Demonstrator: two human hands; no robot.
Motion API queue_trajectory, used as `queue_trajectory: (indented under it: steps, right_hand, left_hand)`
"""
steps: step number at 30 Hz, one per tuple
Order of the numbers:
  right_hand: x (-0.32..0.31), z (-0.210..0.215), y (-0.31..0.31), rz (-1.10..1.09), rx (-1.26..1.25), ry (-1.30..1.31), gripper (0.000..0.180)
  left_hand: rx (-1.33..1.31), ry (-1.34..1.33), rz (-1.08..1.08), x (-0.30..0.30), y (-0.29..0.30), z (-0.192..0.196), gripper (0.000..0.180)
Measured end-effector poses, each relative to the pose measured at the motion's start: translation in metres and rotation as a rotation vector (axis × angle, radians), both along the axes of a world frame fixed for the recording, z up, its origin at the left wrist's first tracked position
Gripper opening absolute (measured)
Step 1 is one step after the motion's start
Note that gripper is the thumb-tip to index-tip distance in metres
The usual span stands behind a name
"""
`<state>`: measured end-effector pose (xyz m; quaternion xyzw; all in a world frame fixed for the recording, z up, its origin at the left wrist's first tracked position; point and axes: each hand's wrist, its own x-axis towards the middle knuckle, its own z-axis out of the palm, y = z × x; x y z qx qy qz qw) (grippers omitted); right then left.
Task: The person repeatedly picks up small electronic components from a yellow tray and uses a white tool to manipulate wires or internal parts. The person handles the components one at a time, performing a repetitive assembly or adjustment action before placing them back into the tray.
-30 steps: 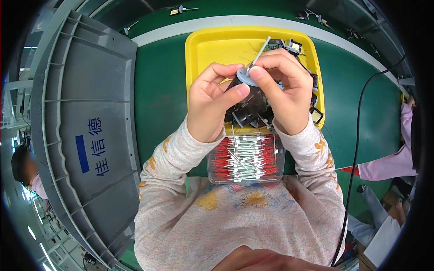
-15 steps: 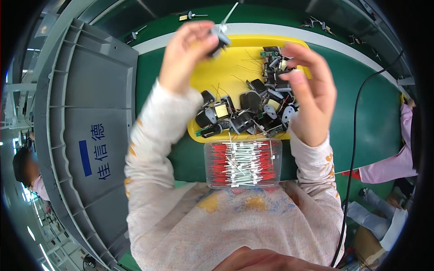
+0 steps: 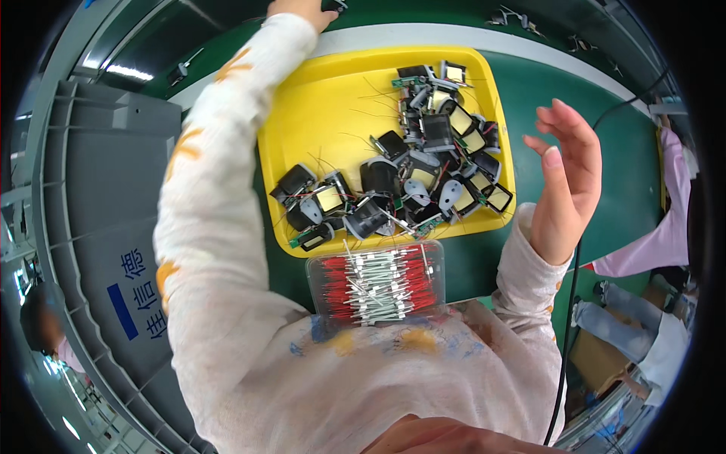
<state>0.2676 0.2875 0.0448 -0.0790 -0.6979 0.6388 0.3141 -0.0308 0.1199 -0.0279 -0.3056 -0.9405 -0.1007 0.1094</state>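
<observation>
My left hand (image 3: 300, 10) reaches to the far top edge, partly cut off by the picture. At its fingertips is a small black-and-grey device (image 3: 334, 7), apparently gripped, mostly out of sight. My right hand (image 3: 567, 181) hovers above the green table to the right of the yellow tray (image 3: 325, 72), fingers curved apart with nothing between them. Many small black device housings (image 3: 439, 132) with grey caps, cream pads, green circuit boards and thin wires lie heaped in the tray. Close to my body, a clear plastic box (image 3: 311, 281) holds a bundle of red-and-white wire leads (image 3: 382, 280).
A large grey crate (image 3: 98, 197) stands at the left. Beyond a pale rail (image 3: 423, 34) runs a dark green strip with a few devices (image 3: 518, 21). A black cable (image 3: 573, 303) hangs at the right, and another person's pink sleeve (image 3: 643, 238) shows there.
My left hand has moved from above the tray to the far strip with the device. My right hand has shifted right, off the tray's corner. The whole view has shifted a little.
</observation>
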Motion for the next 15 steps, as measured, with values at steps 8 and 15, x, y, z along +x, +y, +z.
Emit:
queue_trajectory:
  steps: [8,15]
  right_hand:
    - [0.012,0.000,-0.002,0.081,-0.083,0.081,0.033]
    - [0.053,0.002,-0.006,0.079,0.080,-0.042,0.021]
  left_hand:
    - [-0.006,-0.025,-0.571,0.101,0.025,0.007,0.037]
    - [-0.006,-0.250,-0.530,0.097,0.022,0.008,0.034]
